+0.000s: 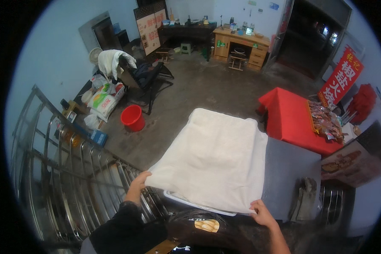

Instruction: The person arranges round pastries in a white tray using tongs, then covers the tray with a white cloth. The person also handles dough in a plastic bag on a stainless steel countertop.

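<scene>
Near edge, grey rectangular table (288, 171): left hand (137, 183), right hand (263, 213) each pinch a near corner of cream squarish cloth sheet (218, 156), draped over white-rimmed tray (200, 206). Likely spreading; next move calls for even tension.

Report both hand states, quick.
Left hand: closed, gripping the white cloth at its near-left corner.
Right hand: closed, pinching the same cloth's near-right corner.
</scene>
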A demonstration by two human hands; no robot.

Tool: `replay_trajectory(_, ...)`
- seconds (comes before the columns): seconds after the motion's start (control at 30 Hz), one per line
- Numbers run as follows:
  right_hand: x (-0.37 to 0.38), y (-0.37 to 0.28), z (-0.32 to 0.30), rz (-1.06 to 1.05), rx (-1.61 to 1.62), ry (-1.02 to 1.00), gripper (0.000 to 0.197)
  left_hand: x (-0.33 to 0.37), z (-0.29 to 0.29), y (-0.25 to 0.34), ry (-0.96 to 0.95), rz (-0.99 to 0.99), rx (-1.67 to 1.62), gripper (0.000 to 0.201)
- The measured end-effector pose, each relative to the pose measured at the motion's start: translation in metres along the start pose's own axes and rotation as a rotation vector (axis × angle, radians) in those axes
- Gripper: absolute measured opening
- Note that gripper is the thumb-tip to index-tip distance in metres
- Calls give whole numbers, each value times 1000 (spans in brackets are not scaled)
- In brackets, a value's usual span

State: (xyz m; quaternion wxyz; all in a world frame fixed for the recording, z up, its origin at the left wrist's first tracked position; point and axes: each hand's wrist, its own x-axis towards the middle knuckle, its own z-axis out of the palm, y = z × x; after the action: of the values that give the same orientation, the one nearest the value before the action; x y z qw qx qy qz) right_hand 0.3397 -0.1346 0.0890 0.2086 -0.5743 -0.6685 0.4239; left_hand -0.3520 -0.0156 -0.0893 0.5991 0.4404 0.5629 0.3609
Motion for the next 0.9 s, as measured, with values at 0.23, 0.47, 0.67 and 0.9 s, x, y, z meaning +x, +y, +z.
replay_trajectory(0.23, -18, 16, -54, 415, 293, -310, 13, -59, -11, 19, 245, -545, -612, 26)
replay_trajectory(0.47, 39, 2, -112, 283, 159, -302, 13, -4, 5, 105, 234, -176, -720, 36)
replay_trajectory(0.67, 174, 4, -193, 70, 112, 130, 14, 169, 38, 237, 248, -68, -844, 8)
replay_trajectory(0.9, 283, 125, -177, 96, 234, 902, 28, 269, 110, 247, 610, 144, -507, 58)
